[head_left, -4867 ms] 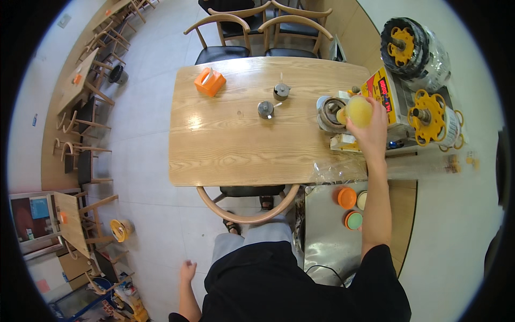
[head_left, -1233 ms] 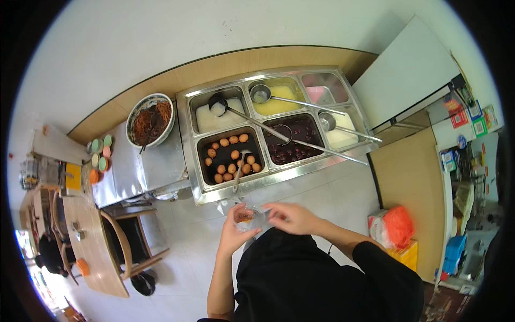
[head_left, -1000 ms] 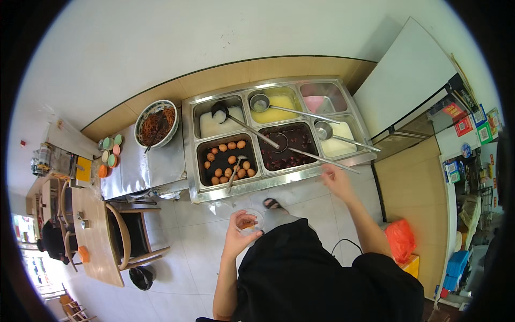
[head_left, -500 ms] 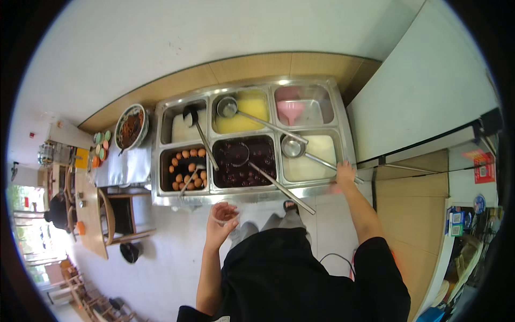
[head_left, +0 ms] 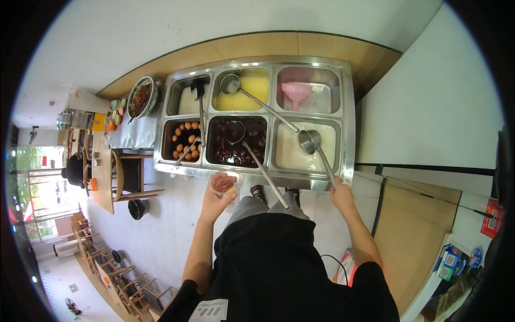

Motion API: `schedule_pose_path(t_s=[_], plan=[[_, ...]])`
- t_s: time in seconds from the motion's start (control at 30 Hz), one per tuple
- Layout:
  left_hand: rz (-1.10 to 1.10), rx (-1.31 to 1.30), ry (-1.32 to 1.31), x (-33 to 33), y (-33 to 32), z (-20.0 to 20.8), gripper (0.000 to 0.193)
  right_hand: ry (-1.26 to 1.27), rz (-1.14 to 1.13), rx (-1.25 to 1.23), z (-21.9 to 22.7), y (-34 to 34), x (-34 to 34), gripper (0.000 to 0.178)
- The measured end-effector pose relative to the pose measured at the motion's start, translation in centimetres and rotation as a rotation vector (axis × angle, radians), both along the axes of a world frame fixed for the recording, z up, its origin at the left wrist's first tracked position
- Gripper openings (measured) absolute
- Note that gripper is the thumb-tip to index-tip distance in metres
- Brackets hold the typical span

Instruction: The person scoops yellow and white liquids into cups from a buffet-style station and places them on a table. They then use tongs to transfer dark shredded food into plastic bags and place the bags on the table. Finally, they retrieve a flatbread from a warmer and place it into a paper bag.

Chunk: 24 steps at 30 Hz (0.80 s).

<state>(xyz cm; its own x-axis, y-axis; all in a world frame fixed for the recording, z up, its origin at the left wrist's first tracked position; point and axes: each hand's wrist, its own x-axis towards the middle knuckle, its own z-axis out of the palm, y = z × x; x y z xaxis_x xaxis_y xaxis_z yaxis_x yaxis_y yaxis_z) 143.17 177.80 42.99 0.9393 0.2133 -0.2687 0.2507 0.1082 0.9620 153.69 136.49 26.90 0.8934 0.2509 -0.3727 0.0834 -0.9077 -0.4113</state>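
My right hand [head_left: 343, 197] is closed round the handle end of a steel ladle [head_left: 310, 142], at the front right of the food warmer. The ladle's bowl is over the pan of milky white liquid [head_left: 287, 146], near its back edge. In my left hand [head_left: 213, 206] is a clear plastic cup [head_left: 232, 184], held just in front of the warmer's front rim. Left of the white liquid, a pan of dark red soup [head_left: 220, 147] has a strainer ladle [head_left: 265, 174] leaning in it, its handle jutting out over the front edge.
The steel warmer [head_left: 201, 172] also holds a pan of brown eggs [head_left: 188, 126], a yellow liquid [head_left: 252, 96] with a ladle [head_left: 230, 84], a white food with a black ladle [head_left: 198, 88], and a pan with a pink funnel [head_left: 296, 94]. A patterned bowl [head_left: 144, 97] stands left.
My right hand has taken hold of the ladle's handle; its bowl has shifted right and the handle now points more toward me. My left hand still holds the cup near the front rim.
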Motion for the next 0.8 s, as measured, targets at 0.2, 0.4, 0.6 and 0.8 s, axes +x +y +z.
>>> schedule_pose_path(t_s=[0.2, 0.4, 0.6, 0.8], plan=[[-0.064, 0.178, -0.064, 3.4, -2.2, -0.7, 0.08, 0.212, -0.072, -0.088, 2.1, 1.8, 0.4, 0.049], [-0.077, 0.279, -0.141, 6.0, -4.6, -1.3, 0.082, 0.096, -0.104, 0.257, 0.0, 2.1, -0.2, 0.033], [-0.03, 0.335, -0.18, 7.4, -5.3, -5.1, 0.083, 0.87, -0.659, 0.929, 1.5, -2.1, -3.2, 0.019], [-0.022, 0.378, -0.165, 9.7, -6.2, -8.6, 0.085, 0.799, -0.676, 0.953, 12.5, -3.9, -7.6, 0.025]])
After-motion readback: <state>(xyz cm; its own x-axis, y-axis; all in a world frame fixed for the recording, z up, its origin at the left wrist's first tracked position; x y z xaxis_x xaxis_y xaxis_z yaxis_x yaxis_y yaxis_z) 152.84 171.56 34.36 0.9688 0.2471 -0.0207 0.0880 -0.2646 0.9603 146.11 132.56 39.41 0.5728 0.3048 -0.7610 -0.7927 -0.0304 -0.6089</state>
